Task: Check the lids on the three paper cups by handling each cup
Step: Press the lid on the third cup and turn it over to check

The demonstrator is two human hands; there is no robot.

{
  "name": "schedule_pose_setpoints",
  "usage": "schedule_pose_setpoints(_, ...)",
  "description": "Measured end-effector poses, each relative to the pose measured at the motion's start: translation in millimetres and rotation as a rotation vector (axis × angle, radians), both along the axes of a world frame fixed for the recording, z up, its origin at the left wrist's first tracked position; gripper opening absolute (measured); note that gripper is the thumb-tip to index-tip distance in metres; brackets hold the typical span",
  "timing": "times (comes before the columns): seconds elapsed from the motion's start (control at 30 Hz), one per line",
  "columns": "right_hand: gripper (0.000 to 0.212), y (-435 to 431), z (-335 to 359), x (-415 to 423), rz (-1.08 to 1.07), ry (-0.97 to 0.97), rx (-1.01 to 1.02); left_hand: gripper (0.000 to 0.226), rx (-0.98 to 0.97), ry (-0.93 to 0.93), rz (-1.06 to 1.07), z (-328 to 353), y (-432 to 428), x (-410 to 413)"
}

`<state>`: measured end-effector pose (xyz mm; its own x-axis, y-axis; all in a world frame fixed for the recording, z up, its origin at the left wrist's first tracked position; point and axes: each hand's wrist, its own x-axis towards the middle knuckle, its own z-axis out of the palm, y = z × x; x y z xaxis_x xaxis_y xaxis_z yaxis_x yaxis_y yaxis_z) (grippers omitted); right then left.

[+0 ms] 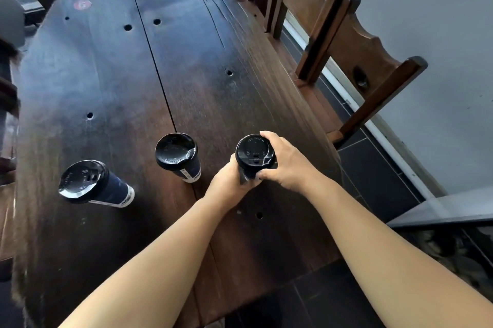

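Note:
Three dark blue paper cups with black plastic lids stand on a dark wooden table (112,82). The right cup (254,154) is held between both hands. My left hand (229,185) grips its body from the near left side. My right hand (285,165) wraps round it from the right, fingers curled just under the lid rim. Most of that cup's body is hidden by the hands. The middle cup (177,155) stands free to the left, and the left cup (88,183) stands farther left, near the table's left edge.
The long plank table has several small round holes and a red sticker (82,4) at its far end. Wooden chairs (354,53) line its right side, against a grey wall. Dark tiled floor shows at the lower right.

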<state>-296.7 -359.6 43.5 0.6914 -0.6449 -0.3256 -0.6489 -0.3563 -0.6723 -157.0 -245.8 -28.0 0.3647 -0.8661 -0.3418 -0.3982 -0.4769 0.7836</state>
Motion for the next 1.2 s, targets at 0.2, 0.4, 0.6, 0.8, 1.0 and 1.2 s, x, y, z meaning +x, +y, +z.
schedule_pose_setpoints(0.2,0.092,8.6,15.9,-12.5,0.004,-0.014,0.018,0.075,-0.042,0.050,-0.022,14.7,20.5,-13.3)
schedule_pose_setpoints(0.4,0.078,15.8,63.8,-14.9,0.060,-0.094,0.030,0.058,-0.137,0.207,0.039,57.9,50.6,-22.1)
schedule_pose_setpoints(0.6,0.074,33.7,132.5,-12.6,0.040,-0.261,0.066,0.068,-0.357,0.521,0.215,122.8,73.6,-44.0)
schedule_pose_setpoints(0.8,0.090,55.3,197.5,-3.6,0.046,-0.397,0.192,0.052,-0.575,0.534,0.308,192.5,98.5,-53.7)
schedule_pose_setpoints(1.0,0.072,86.4,266.4,1.6,0.139,-0.437,0.215,0.069,-0.696,0.520,0.290,251.9,137.2,-59.6)
schedule_pose_setpoints(1.2,0.061,122.4,311.4,-7.0,0.243,-0.450,0.262,0.079,-0.736,0.489,0.223,287.9,186.5,-72.1)
